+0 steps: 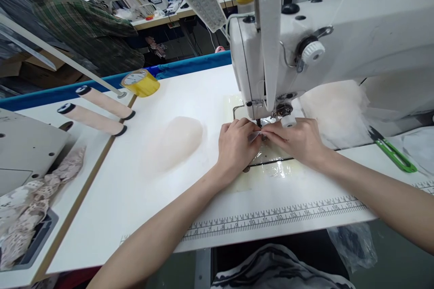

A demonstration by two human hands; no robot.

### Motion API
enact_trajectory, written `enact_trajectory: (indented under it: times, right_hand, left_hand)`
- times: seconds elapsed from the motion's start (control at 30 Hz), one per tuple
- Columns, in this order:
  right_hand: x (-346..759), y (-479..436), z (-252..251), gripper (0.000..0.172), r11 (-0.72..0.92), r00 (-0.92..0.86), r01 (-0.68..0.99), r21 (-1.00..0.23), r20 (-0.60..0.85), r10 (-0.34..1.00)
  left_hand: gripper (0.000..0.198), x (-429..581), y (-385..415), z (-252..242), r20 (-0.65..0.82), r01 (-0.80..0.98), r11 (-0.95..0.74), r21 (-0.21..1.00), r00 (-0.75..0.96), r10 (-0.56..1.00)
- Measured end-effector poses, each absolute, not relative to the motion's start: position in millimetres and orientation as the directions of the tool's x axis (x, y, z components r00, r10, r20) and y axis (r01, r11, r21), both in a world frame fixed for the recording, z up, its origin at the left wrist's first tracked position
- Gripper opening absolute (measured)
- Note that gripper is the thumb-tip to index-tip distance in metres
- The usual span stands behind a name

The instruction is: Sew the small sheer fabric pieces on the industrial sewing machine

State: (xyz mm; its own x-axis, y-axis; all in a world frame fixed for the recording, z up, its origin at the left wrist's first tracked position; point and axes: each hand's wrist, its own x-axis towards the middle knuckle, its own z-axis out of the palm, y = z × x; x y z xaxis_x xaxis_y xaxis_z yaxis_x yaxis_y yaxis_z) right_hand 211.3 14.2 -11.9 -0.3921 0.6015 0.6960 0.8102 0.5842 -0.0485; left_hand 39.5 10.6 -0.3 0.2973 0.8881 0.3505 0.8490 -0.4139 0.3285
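Note:
A white sewing machine (252, 67) stands over the table, its needle area just beyond my fingertips. My left hand (238, 146) is closed in a pinch on a small piece of thin, sheer fabric (255, 135) in front of the presser foot. From the other side, my right hand (300, 141) pinches the same piece, thumb and forefinger together. The fingertips of both hands nearly meet there, and most of the piece is hidden by them. Beneath the hands, the machine's bed plate (271, 158) is covered with shiny clear tape.
Pale sheer fabric (335, 108) is heaped right of the needle, near green-handled thread snips (393, 150). Leftward are a pale cup-shaped piece (185, 137), yellow tape (140, 83), two thread cones (91, 119) and lace (44, 198). A printed ruler (271, 219) edges the table. Another person (84, 31) sits beyond.

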Motion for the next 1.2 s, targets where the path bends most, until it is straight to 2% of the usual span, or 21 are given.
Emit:
enact_trajectory:
  times: [0.1,0.3,0.43,0.57,0.7,0.83,1.03,1.2]
  right_hand:
    - [211.5,14.9,-12.1,0.035,0.587,-0.384,0.808,-0.049,0.712,0.588]
    - [211.7,15.4,-12.2,0.035,0.576,-0.386,0.815,-0.06,0.684,0.618]
    - [210.8,15.2,-12.0,0.038,0.555,-0.37,0.829,-0.066,0.679,0.634]
    - [209.7,15.4,-11.7,0.037,0.54,-0.363,0.838,-0.073,0.664,0.653]
    - [210.0,13.9,-11.1,0.033,0.555,-0.365,0.827,-0.089,0.665,0.652]
    - [213.8,7.9,-10.1,0.023,0.646,-0.427,0.752,-0.13,0.65,0.628]
    - [217.4,0.2,-10.4,0.02,0.774,-0.617,0.633,0.028,0.622,0.482]
    - [216.8,-3.6,-12.2,0.022,0.772,-0.636,0.634,0.051,0.601,0.483]
  left_hand:
    - [0.009,37.3,12.7,-1.9,0.375,0.849,-0.436,0.298,0.316,0.871]
    - [0.015,31.3,18.2,-3.3,0.431,0.798,-0.598,0.076,0.514,0.742]
    - [0.01,33.4,17.3,-4.8,0.429,0.816,-0.569,0.107,0.478,0.766]
    - [0.014,33.2,18.3,-4.7,0.426,0.825,-0.55,0.13,0.454,0.783]
    - [0.016,26.1,22.0,2.5,0.405,0.774,-0.625,0.098,0.543,0.736]
    - [0.018,22.5,12.9,9.2,0.403,0.723,-0.69,0.016,0.627,0.666]
    - [0.02,23.3,-18.5,1.8,0.429,0.74,-0.666,-0.092,0.633,0.644]
    - [0.022,19.7,-26.2,-2.7,0.475,0.727,-0.68,-0.092,0.633,0.612]
